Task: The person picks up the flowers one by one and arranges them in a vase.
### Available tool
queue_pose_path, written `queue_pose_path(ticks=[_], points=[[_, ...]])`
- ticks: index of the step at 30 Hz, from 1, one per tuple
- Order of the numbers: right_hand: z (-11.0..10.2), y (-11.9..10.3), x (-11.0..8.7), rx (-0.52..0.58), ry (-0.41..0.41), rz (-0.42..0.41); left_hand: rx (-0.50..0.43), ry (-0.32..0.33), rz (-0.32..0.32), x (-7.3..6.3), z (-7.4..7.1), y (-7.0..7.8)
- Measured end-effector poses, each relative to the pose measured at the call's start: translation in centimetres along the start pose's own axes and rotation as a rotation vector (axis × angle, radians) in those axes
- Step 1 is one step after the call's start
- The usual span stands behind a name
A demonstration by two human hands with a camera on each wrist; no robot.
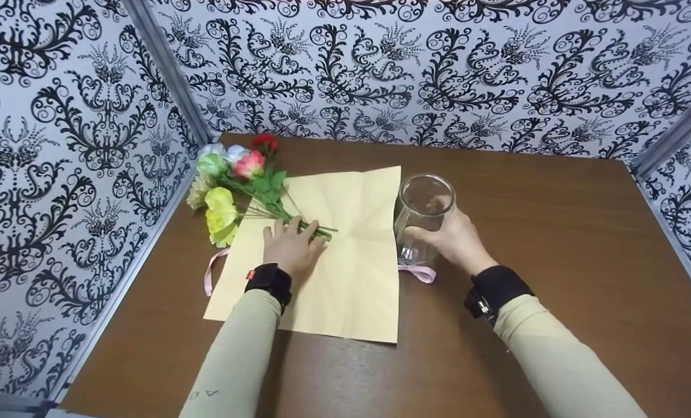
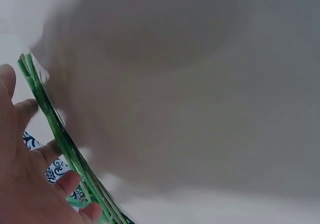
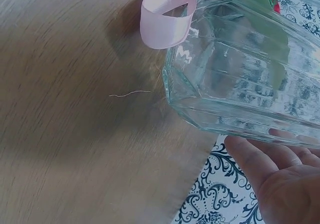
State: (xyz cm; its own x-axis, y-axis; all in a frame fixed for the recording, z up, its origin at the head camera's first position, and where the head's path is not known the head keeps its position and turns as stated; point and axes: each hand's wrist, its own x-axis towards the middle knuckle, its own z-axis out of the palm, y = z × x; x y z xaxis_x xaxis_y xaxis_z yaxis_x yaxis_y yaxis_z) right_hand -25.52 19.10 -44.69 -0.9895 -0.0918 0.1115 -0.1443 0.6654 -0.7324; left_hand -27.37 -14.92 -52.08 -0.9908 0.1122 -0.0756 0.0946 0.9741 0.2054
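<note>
In the head view, a bunch of artificial flowers [image 1: 249,165] lies at the left, its stems [image 1: 322,232] reaching onto a pale yellow paper sheet [image 1: 357,290]. My left hand [image 1: 292,247] rests with fingers spread over those stems; the left wrist view shows the fingertips [image 2: 70,181] against the green stem bundle [image 2: 65,139]. To the right of the paper stands a clear glass vase [image 1: 418,223]. My right hand [image 1: 459,238] grips it, thumb on the near side and fingers round the far side. The right wrist view shows the vase's faceted base [image 3: 200,68] close to the table.
A pink ribbon runs beneath the paper; one ribbon end [image 1: 421,273] loops out by the vase base, another ribbon end [image 1: 208,276] shows at the left. The brown table [image 1: 583,261] is bordered by patterned walls [image 1: 380,69] at the back and sides.
</note>
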Motion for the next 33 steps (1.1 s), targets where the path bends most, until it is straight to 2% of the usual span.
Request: queue_pose_path(ticks=[4,9,13,16,20,24,29,33], points=[[0.0,0.2,0.0,-0.003,0.003,-0.008,0.009,0.002,-0.011,0.1,0.0,0.3],[0.0,0.2,0.1,-0.002,0.002,-0.001,-0.058,0.006,-0.028,-0.4,-0.3,0.6],[0.1,0.2,0.1,-0.005,-0.006,0.011,-0.185,0.020,-0.070,-0.9,-1.2,1.2],[0.0,0.2,0.1,-0.011,-0.013,0.019,-0.319,0.048,-0.111,-1.0,-1.8,1.7],[-0.1,0.1,0.1,-0.013,-0.010,0.016,-0.453,0.097,-0.144,-1.3,-2.7,2.5],[-0.2,0.1,0.0,-0.009,-0.003,0.003,-0.563,0.112,-0.124,-1.8,-3.5,3.1],[-0.1,0.1,-0.1,-0.005,-0.001,-0.002,-0.708,0.071,-0.071,-3.2,-3.9,3.9],[-0.1,0.1,-0.1,-0.011,-0.001,-0.004,-0.730,0.027,-0.027,-4.3,-3.6,4.7]])
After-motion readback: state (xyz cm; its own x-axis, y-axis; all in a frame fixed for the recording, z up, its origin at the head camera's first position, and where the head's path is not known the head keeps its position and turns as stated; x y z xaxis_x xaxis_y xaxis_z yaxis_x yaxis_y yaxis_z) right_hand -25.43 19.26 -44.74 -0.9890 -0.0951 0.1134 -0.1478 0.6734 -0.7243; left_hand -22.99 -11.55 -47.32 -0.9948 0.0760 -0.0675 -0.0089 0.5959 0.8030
